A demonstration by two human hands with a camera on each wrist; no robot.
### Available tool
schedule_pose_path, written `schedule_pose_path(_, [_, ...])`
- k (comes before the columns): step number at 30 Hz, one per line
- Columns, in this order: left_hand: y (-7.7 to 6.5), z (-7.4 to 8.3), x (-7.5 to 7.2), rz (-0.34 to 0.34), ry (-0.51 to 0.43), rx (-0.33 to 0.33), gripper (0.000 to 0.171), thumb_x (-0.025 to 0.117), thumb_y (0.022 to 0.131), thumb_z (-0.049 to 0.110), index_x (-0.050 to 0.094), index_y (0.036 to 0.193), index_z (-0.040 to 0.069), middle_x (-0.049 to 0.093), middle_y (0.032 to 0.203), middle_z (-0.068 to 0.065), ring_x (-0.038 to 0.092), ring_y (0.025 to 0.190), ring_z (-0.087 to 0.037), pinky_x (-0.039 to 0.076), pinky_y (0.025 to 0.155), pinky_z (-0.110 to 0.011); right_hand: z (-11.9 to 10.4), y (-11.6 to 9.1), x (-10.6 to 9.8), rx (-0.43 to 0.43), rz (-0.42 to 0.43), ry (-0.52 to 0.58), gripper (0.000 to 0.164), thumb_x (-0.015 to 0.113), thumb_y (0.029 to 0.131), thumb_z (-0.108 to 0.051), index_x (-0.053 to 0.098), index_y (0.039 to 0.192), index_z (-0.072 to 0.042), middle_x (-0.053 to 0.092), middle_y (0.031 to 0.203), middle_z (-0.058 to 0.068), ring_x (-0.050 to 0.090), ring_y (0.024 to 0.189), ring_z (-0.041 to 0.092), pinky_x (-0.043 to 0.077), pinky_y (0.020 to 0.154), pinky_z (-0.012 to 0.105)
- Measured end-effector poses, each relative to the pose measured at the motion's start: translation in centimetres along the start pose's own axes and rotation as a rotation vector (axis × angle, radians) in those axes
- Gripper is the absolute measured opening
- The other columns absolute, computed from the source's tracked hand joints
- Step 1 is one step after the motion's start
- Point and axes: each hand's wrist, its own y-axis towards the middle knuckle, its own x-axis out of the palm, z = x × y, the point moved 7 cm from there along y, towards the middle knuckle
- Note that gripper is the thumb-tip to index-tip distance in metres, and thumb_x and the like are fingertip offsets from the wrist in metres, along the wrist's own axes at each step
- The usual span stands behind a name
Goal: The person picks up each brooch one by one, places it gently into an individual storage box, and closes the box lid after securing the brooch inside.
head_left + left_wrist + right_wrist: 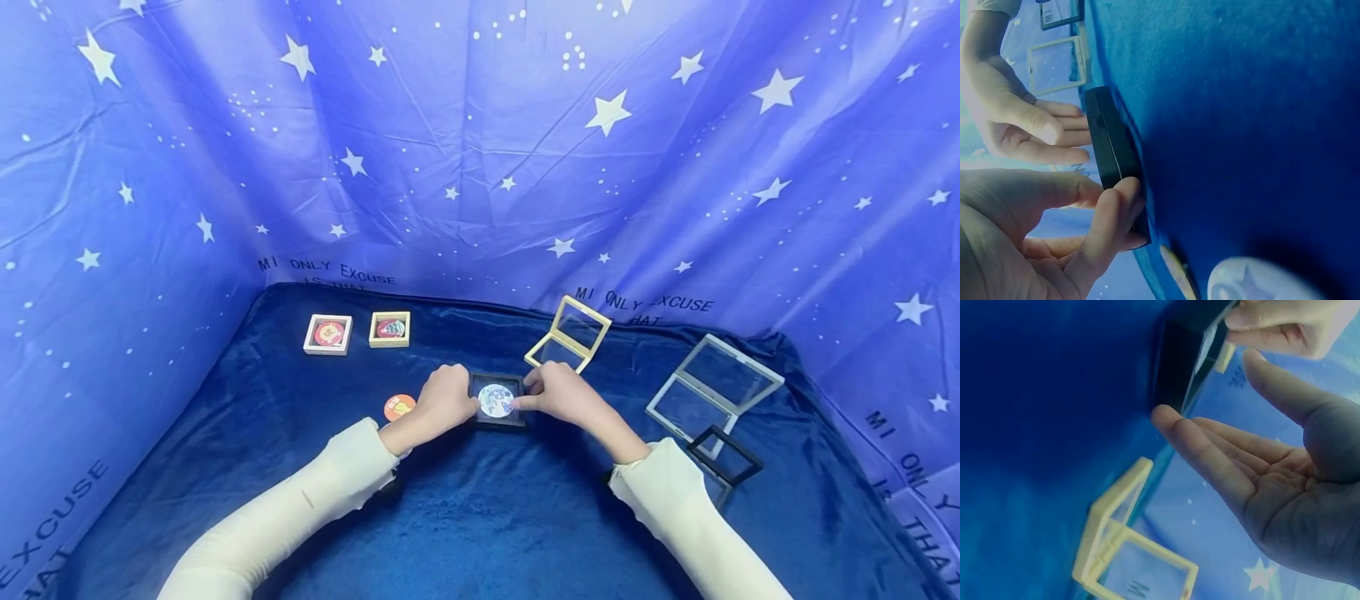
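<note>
Pinching the black case (498,424) at mid-frame, the left hand (446,396) (right hand (561,392) spread) could tilt it, shifting the round disc (496,401).

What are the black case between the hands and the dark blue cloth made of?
The case looks like hard, matte plastic: crisp straight edges, smooth dull sides. The cloth seems velvet or similar plush, given its soft, patchy sheen.
</note>
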Motion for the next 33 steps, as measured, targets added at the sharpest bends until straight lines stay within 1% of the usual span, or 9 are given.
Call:
schedule_pose_path(2, [0.1,0.0,-0.5,0.016,0.008,-0.004,0.048,0.072,0.082,0.006,0.037,0.051,0.016,0.032,0.048,0.006,0.035,0.044,-0.010,0.027,0.042,-0.024,0.3,0.1,-0.9,0.018,0.009,0.000,0.037,0.079,0.089,-0.026,0.074,0.108,0.006,0.076,0.088,0.013,0.069,0.075,0.020,0.057,0.071,0.037])
schedule_pose_path(3, [0.2,-0.1,-0.8,0.021,0.009,-0.005,0.048,0.072,0.082,0.006,0.037,0.049,0.016,0.033,0.046,0.007,0.036,0.042,-0.010,0.028,0.042,-0.024,0.5,0.2,-1.4,0.027,0.016,-0.003,0.040,0.078,0.090,-0.025,0.072,0.113,0.007,0.077,0.098,0.017,0.072,0.085,0.024,0.058,0.078,0.041])
schedule_pose_path(5, [0.4,-0.2,-1.4,0.036,0.007,-0.007,0.048,0.072,0.082,0.007,0.039,0.047,0.016,0.036,0.043,0.007,0.039,0.040,-0.010,0.029,0.041,-0.023,1.0,0.3,-2.5,0.040,0.027,-0.008,0.042,0.076,0.092,-0.023,0.070,0.119,0.008,0.076,0.108,0.020,0.073,0.096,0.030,0.057,0.086,0.045])
schedule_pose_path(8, [0.8,-0.4,-2.3,0.053,0.004,-0.014,0.048,0.072,0.082,0.008,0.043,0.045,0.017,0.040,0.039,0.008,0.042,0.037,-0.009,0.029,0.040,-0.022,1.5,0.4,-4.3,0.068,0.050,-0.006,0.042,0.074,0.094,-0.023,0.068,0.123,0.007,0.074,0.112,0.021,0.071,0.101,0.034,0.056,0.088,0.047])
schedule_pose_path(14, [1.9,-1.5,-4.0,0.076,0.003,-0.056,0.052,0.070,0.086,0.010,0.037,0.047,0.017,0.039,0.041,0.007,0.041,0.037,-0.007,0.023,0.039,-0.020,1.8,0.1,-8.4,0.071,0.160,0.013,0.043,0.071,0.096,-0.022,0.066,0.128,0.006,0.074,0.115,0.023,0.070,0.107,0.038,0.055,0.092,0.050])
schedule_pose_path(20, [3.1,-3.0,-5.6,0.118,-0.008,-0.097,0.046,0.069,0.086,0.009,0.046,0.047,0.016,0.053,0.041,0.002,0.052,0.038,-0.008,0.026,0.039,-0.019,2.6,-0.4,-12.0,0.160,0.270,0.044,0.043,0.069,0.098,-0.025,0.066,0.130,0.002,0.072,0.121,0.023,0.068,0.112,0.040,0.051,0.095,0.054])
schedule_pose_path(26, [4.4,-4.6,-6.5,0.150,0.004,-0.130,0.044,0.069,0.086,0.010,0.049,0.047,0.015,0.053,0.043,0.001,0.050,0.038,-0.010,0.027,0.040,-0.019,4.2,-0.2,-13.6,0.247,0.354,0.060,0.040,0.067,0.099,-0.024,0.066,0.128,0.003,0.069,0.124,0.025,0.064,0.117,0.042,0.048,0.099,0.056])
schedule_pose_path(29, [5.0,-5.2,-6.7,0.167,0.004,-0.135,0.045,0.069,0.085,0.009,0.048,0.046,0.016,0.051,0.042,0.003,0.048,0.038,-0.008,0.026,0.040,-0.019,5.1,0.0,-13.8,0.291,0.371,0.066,0.039,0.065,0.100,-0.022,0.065,0.129,0.003,0.068,0.126,0.027,0.061,0.121,0.044,0.046,0.103,0.057])
schedule_pose_path(33, [5.7,-5.9,-6.8,0.178,-0.011,-0.146,0.047,0.069,0.083,0.008,0.044,0.044,0.016,0.046,0.040,0.005,0.043,0.036,-0.007,0.024,0.039,-0.020,6.1,0.4,-13.6,0.331,0.368,0.081,0.038,0.063,0.101,-0.021,0.064,0.129,0.004,0.066,0.129,0.028,0.058,0.123,0.045,0.044,0.105,0.057])
